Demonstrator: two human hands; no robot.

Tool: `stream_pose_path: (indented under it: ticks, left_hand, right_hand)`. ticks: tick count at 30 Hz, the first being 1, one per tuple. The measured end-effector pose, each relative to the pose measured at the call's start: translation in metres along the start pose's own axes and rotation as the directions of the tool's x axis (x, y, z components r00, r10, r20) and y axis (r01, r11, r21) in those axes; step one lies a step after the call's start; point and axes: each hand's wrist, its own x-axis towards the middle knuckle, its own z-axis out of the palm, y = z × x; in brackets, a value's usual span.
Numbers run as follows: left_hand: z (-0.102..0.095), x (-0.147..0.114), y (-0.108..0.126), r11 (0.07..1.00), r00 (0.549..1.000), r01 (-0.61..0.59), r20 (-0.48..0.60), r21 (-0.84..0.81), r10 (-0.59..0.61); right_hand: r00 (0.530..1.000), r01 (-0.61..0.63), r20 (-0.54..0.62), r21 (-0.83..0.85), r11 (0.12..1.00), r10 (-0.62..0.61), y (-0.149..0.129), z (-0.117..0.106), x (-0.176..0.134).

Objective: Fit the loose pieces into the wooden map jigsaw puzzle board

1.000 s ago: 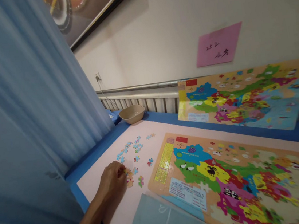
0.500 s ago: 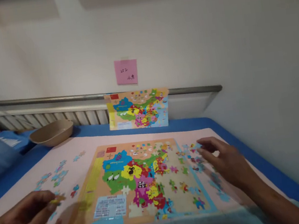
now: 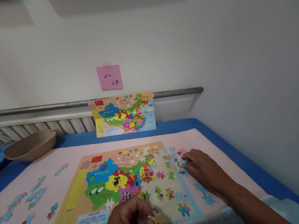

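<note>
A partly filled map jigsaw puzzle [image 3: 101, 186] lies on the pink sheet, its right half showing bare beige backing with several loose pieces on it. My left hand [image 3: 132, 220] is over the puzzle's lower middle, thumb and forefinger pinched on a small jigsaw piece [image 3: 157, 218], yellow and tan. My right hand [image 3: 205, 169] is at the cluster of loose pieces [image 3: 180, 159] beyond the puzzle's right edge. Its fingers are curled down with the tips close together at those pieces; whether one is gripped is hidden.
More loose pieces [image 3: 36, 195] are scattered on the pink sheet at left. A brown basin [image 3: 31, 146] stands at the back left. A reference map picture [image 3: 124, 115] leans on the wall under a metal rail [image 3: 177, 92] and a pink note [image 3: 109, 77].
My left hand has moved right, from the loose pieces at left to over the puzzle, carrying a piece. My right hand stays by the right-hand pieces. The view has turned slightly right.
</note>
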Motion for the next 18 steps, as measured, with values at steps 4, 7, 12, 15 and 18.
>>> stream_pose_path:
  ticks: [4, 7, 12, 15, 18]
  left_hand:
    - [0.006, 0.010, -0.002, 0.993, 0.992, 0.007, -0.125, -0.116, -0.022]
    - [0.008, 0.016, -0.010, 0.988, 0.985, 0.027, -0.165, -0.153, -0.052]
    - [0.002, 0.021, -0.022, 0.994, 0.992, -0.044, -0.120, -0.101, 0.031]
    - [0.001, 0.022, -0.024, 0.995, 0.993, -0.041, -0.114, -0.088, 0.031]
    - [0.003, 0.024, -0.025, 0.996, 0.991, -0.027, -0.133, -0.081, 0.016]
  right_hand:
    - [0.999, 0.024, -0.038, 0.013, 1.000, -0.024, -0.011, -0.005, 0.000]
    - [0.989, 0.139, -0.093, 0.308, 0.941, -0.115, -0.049, -0.013, -0.005]
    - [0.938, 0.269, 0.007, 0.613, 0.743, -0.346, -0.115, -0.003, -0.024]
    - [0.920, 0.304, 0.005, 0.622, 0.722, -0.391, -0.125, 0.011, -0.031]
    - [0.922, 0.317, -0.005, 0.587, 0.745, -0.388, -0.123, 0.017, -0.035]
